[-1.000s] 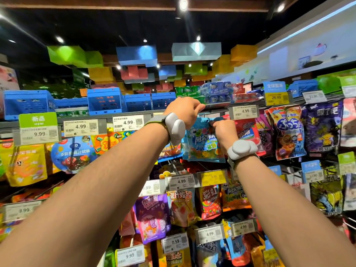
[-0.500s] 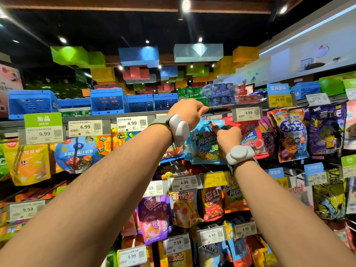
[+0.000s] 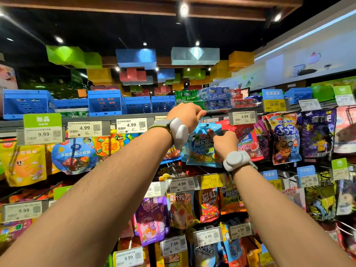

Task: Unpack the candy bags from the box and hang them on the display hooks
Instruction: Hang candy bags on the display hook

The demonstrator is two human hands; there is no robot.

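Head view showed the light-blue crinkly plastic candy bag (image 3: 200,149) high on the far display, between both arms. The left hand (image 3: 187,116) curled at its top edge; the right hand (image 3: 225,140) pinched its header. Probably light, floppy, slippery: best held by the header.

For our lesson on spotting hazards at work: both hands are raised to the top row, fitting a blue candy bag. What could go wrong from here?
1. The right hand pinches only the blue candy bag top; it may slip and fall.
2. The left hand works beside the price tag and could knock it askew.
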